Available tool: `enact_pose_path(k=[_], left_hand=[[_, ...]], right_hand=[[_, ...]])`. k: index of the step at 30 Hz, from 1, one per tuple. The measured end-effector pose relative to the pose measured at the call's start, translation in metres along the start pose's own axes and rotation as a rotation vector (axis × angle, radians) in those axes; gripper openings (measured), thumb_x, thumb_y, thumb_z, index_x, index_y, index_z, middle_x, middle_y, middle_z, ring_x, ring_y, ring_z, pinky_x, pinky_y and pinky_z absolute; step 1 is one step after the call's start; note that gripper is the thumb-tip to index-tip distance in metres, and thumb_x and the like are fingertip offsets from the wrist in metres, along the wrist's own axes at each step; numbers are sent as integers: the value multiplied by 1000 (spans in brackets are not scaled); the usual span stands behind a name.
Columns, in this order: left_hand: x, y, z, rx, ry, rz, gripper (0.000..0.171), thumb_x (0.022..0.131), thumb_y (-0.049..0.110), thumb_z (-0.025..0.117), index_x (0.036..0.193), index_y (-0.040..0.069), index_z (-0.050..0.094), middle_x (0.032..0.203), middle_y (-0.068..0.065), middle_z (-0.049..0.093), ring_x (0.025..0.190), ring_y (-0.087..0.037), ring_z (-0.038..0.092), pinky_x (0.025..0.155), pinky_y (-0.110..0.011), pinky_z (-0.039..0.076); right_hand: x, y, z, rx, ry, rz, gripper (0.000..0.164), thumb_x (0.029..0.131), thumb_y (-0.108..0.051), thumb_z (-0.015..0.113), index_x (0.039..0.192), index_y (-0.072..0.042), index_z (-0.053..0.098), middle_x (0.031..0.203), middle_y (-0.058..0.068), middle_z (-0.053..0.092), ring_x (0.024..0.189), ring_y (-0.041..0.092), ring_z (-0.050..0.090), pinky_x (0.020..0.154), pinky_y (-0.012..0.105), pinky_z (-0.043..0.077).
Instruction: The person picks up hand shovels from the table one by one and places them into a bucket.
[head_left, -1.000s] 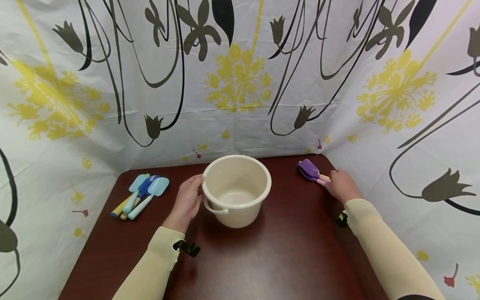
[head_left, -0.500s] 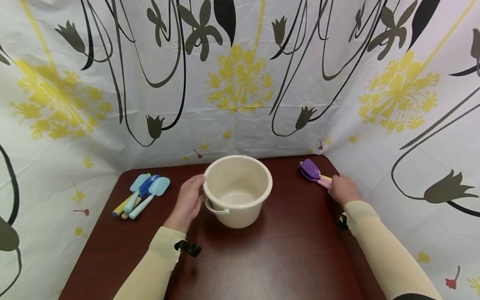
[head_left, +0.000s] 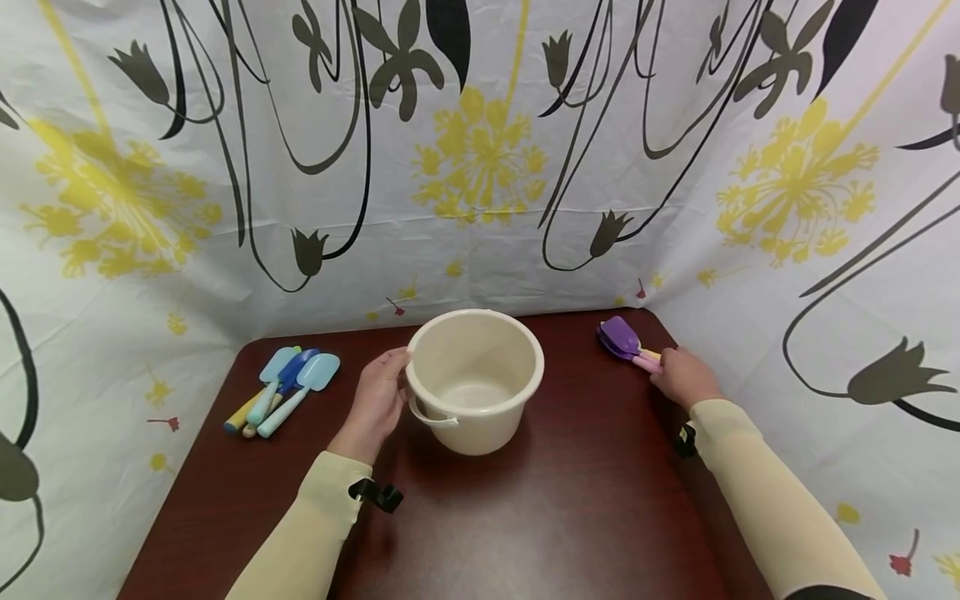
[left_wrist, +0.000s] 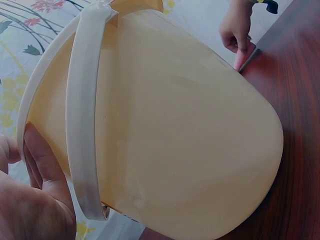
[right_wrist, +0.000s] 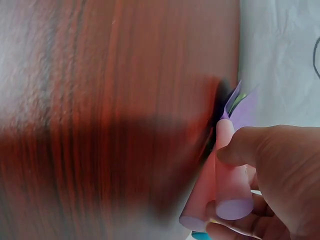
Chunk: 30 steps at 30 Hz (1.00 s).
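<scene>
A cream plastic bucket [head_left: 475, 417] stands upright mid-table, its white carrying handle [left_wrist: 84, 115] hanging down the side. My left hand [head_left: 375, 400] holds the bucket's rim at the left; the left wrist view has fingers inside the rim. Over at the right edge, my right hand [head_left: 686, 379] grips a small bundle of purple shovels [head_left: 619, 337] by the handles. From the right wrist, my thumb presses on one pink handle [right_wrist: 232, 185], with a second pink handle beside it and fingers curled beneath. A yellow handle also shows in the bundle; its far ends are partly hidden.
Several small shovels [head_left: 317, 372] with light-blue and dark-blue blades lie piled at the table's left. The dark red-brown table [head_left: 525, 517] meets patterned cloth walls [head_left: 480, 267] at the back and both sides.
My right hand and the purple shovels shift only very slightly. My left hand and the bucket stay in place.
</scene>
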<state>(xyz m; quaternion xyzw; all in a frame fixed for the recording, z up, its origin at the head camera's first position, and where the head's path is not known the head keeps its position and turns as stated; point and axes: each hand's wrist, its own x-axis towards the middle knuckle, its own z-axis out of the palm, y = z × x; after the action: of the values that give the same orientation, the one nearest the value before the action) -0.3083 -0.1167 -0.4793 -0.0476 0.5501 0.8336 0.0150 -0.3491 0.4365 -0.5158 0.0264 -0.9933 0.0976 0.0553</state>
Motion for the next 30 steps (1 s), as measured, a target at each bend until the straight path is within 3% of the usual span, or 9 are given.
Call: enact_pose_path(k=[14,21,26,30], left_hand=[[2,-1,-1,0,5,-13,29,108,15,65,130,-3,69,121,-13,66,111,-31,63,78,-27,59],[2,-1,-1,-2,1,-8,28,108,15,65,130,-2,70,119,-13,67,108,-29,63,77,-27,58],[1,-1,0,-6,3,-5,27,108,14,65,129,-2,70,118,-13,67,107,-28,63,77,-27,58],[2,-1,1,-11,6,0,27,108,13,64,129,-3,70,119,-13,67,108,-29,64,77,-26,59]], right_hand=[[-1,-6,4,219,27,-17,31,100,-18,77,96,13,73,85,20,72,80,38,65,80,57,55],[-1,-9,4,254,14,10,30,101,-21,76,84,2,68,76,8,63,74,29,55,71,42,46],[-4,-16,0,284,0,45,43,105,-30,75,71,-8,59,69,0,48,69,24,48,66,39,41],[-5,-20,-3,307,-13,70,46,106,-35,74,70,-10,59,68,-2,45,69,23,47,66,38,40]])
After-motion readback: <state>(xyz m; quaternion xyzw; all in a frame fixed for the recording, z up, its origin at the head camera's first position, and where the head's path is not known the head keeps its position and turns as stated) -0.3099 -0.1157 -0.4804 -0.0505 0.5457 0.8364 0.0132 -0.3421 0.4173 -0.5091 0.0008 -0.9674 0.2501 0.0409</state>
